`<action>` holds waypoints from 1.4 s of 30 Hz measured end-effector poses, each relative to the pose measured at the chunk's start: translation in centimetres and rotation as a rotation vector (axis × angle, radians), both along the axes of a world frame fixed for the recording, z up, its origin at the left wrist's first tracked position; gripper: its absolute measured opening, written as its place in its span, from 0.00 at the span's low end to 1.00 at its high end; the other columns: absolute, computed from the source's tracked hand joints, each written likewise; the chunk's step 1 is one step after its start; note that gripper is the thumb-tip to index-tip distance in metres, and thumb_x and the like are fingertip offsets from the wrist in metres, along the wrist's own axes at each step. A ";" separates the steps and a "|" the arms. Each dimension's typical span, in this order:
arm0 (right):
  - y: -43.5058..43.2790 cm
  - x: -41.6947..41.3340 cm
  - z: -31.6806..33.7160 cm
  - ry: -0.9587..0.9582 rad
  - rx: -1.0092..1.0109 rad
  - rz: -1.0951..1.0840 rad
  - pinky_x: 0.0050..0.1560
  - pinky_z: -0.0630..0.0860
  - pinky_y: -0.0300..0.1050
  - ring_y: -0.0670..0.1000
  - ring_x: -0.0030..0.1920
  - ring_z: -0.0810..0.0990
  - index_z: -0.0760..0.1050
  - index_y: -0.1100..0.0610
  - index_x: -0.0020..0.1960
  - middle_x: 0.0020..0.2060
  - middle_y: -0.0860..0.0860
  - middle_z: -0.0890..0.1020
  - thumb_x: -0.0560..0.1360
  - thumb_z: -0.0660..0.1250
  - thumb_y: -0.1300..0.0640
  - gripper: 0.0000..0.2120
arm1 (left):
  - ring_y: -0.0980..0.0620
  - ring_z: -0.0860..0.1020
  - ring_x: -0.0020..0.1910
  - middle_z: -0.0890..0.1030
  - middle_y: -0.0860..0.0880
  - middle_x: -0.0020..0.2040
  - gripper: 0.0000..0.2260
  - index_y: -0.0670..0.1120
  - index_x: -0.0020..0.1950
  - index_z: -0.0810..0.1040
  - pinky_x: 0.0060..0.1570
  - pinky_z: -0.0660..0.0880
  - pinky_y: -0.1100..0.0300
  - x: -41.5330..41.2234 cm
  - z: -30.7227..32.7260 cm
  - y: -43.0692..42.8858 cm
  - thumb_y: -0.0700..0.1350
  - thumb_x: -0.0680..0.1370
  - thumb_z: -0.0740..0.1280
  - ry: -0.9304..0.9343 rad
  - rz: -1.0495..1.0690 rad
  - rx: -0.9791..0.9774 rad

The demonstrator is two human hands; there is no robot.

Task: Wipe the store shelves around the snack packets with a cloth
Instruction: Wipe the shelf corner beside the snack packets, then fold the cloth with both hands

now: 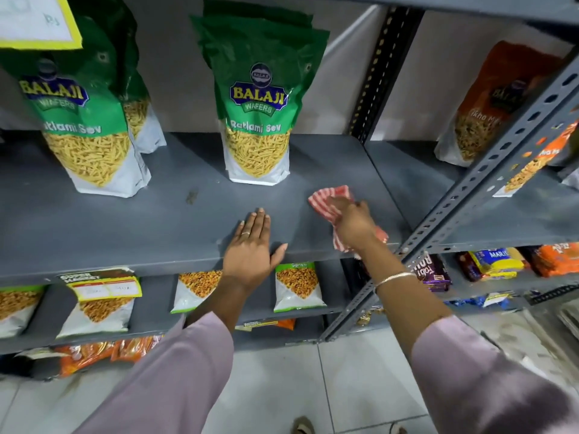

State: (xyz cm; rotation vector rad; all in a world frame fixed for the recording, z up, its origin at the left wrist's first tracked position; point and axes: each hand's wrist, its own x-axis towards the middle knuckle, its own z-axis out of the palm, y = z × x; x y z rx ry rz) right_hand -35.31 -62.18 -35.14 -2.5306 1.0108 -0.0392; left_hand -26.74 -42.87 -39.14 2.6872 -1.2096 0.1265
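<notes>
A grey metal shelf (125,220) carries green Balaji Ratlami Sev packets: one stack (258,111) stands upright in the middle, another stack (84,120) at the left. My right hand (352,223) is shut on a red-and-white striped cloth (329,198) and presses it on the shelf, right of and in front of the middle packets. My left hand (250,249) lies flat on the shelf's front edge with fingers apart, holding nothing.
A dark smudge (191,195) marks the shelf between the packet stacks. A perforated grey upright (470,195) slants just right of the cloth. An orange packet (488,104) stands on the neighbouring shelf. Lower shelves hold smaller snack packets (297,286). A yellow-edged price label (37,20) hangs top left.
</notes>
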 end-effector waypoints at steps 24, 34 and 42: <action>0.9 -0.1 2.5 0.153 0.378 0.542 0.67 0.69 0.43 0.52 0.65 0.76 0.73 0.50 0.67 0.69 0.52 0.75 0.77 0.65 0.62 0.20 | 0.48 0.66 0.70 0.69 0.45 0.71 0.43 0.41 0.70 0.69 0.70 0.56 0.55 -0.1 0.2 0.5 0.68 0.74 0.34 0.134 0.014 -0.225; 2.4 1.4 5.1 -0.196 0.321 0.346 0.62 0.72 0.35 0.57 0.65 0.76 0.70 0.67 0.68 0.67 0.62 0.74 0.81 0.56 0.66 0.17 | 0.37 0.76 0.54 0.80 0.37 0.53 0.17 0.39 0.52 0.78 0.49 0.70 0.51 -0.5 5.4 -1.5 0.51 0.81 0.56 0.549 0.410 -0.513; 1.8 3.4 3.4 -0.155 0.480 -0.208 0.24 0.73 0.36 0.50 0.30 0.79 0.73 0.63 0.33 0.30 0.55 0.74 0.70 0.72 0.64 0.11 | 0.40 0.78 0.54 0.79 0.37 0.55 0.16 0.32 0.57 0.75 0.49 0.75 0.53 0.8 6.2 -5.3 0.42 0.75 0.69 0.940 0.624 -0.581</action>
